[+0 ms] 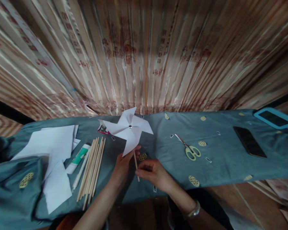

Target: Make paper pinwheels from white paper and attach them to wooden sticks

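Observation:
A white paper pinwheel point(134, 130) with a shiny pin at its centre is held up over the cloth. My left hand point(122, 166) is closed just under its lower blade, gripping the pinwheel; some of its fingers are hidden behind the paper. A thin wooden stick point(136, 164) runs down from below the blade. Near its lower end, my right hand point(155, 175) pinches this stick between thumb and fingers. Whether the stick is joined to the pinwheel is hidden by the paper.
Left on the cloth-covered table point(220, 166) lie wooden sticks point(92, 169), a glue stick point(78, 158), a white pen-like tube point(81, 169) and paper sheets point(54, 143). Behind the pinwheel sits a small red packet point(102, 128). Rightward are scissors point(191, 150), a phone point(249, 141) and a blue-framed tablet point(275, 118).

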{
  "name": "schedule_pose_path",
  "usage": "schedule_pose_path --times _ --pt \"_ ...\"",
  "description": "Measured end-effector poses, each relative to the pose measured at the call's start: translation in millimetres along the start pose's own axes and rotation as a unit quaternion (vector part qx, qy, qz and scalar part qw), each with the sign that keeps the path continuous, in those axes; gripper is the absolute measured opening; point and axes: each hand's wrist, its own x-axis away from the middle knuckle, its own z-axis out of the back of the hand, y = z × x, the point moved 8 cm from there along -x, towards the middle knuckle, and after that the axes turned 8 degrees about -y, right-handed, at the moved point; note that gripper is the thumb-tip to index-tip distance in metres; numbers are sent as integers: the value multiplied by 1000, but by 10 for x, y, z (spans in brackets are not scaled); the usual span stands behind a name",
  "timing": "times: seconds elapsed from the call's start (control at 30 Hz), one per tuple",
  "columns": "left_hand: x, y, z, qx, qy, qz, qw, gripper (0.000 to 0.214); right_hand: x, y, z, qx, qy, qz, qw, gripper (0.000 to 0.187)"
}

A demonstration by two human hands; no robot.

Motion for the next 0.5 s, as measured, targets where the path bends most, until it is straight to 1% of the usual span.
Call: schedule_pose_path --times 0.1,0.33,0.5 --pt "-21 14 -10 7 -3 -6 1000 32 -33 -44 46 7 -1 10 1000 28" --pt "-16 -45 -35 16 -9 14 1000 37 -83 -101 175 4 28 43 999 23" --pt "-19 -77 -1 15 -10 9 1000 31 -122 -89 145 -1 26 50 998 20"
